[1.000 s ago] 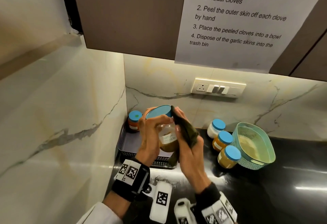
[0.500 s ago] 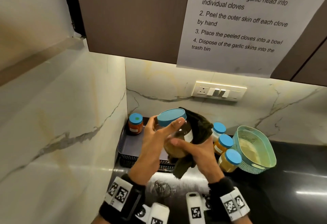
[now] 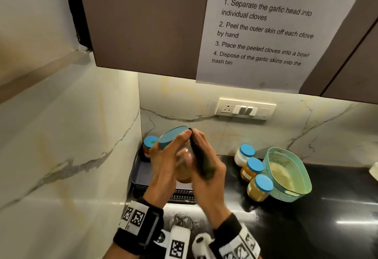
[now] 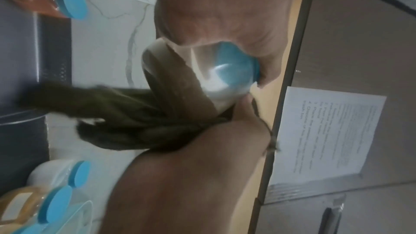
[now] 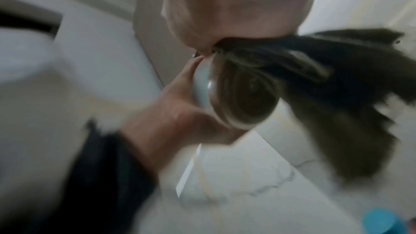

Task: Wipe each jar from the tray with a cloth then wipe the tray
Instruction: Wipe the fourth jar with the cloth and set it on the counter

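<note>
Left hand (image 3: 163, 162) wrapped round the clear blue-lidded jar of tan paste (image 3: 180, 156), held tilted above the dark perforated tray (image 3: 141, 177). Right hand (image 3: 206, 168) clutching the dark olive cloth (image 3: 201, 160) against the glass. Best to rotate the jar slowly, cover every side, keep grip off the lid edge.

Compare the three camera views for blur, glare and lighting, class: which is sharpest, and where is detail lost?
Head view: sharpest; printed sheet readable, hands and held jar motion-smeared, glare streaks on the black counter. Left wrist view: soft, the cloth streaked, a highlight on the jar's blue lid. Right wrist view: blurriest and dim, cloth edges smeared.
</note>
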### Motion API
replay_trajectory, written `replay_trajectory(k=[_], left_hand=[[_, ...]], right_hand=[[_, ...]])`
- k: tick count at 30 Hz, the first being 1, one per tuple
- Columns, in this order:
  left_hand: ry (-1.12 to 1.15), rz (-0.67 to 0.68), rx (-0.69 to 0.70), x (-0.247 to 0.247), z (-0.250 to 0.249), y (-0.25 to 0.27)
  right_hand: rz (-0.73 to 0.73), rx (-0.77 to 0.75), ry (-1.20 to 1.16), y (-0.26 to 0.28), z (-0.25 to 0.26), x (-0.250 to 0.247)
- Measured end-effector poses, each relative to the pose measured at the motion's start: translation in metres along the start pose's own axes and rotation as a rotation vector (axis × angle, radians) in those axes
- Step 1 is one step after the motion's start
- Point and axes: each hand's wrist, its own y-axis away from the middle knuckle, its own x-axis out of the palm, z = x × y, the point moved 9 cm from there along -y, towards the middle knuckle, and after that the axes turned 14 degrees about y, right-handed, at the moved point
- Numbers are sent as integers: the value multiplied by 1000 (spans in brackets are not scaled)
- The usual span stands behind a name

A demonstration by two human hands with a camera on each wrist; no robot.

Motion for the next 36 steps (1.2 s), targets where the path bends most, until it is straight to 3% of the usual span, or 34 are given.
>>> replay_trajectory(k=[1,3,9,10,13,14,19,20,23,25,30,33,36], left_hand=[[-36,-22,15,0,-1,2],[-39,-51,23,1,-2,5],[96,-40,-12,-6,-7,6],[80,-51,-4,-6,-5,6],[16,-88,23,-4,-1,8],[19,-99,32,-4,-2,7],[112,-114,-14,-12,3,-3],[112,-108,-24,-14,7,-2],[45,-133,27,-13,10,6],[53,-139,42,-12,12,5],[203,-124,-78,-9,18,1],[156,-172,-30,-19,25,6],[96,-125,-46,-14,26,20]], right_hand=[[86,132,-115,-5,-10,5],[136,257,-238,-10,-21,9],[115,-19,-173,8,-2,12],[133,31,-215,0,-5,12],[210,379,-309,-17,-30,17],[219,399,-304,-15,-30,16],[196,51,-191,19,-8,13],[203,41,-194,16,-8,14],[258,250,-216,-7,-21,15],[271,267,-251,-9,-22,12],[204,-52,50,30,-21,17],[236,-75,50,19,-30,16],[323,20,-61,3,-40,5]])
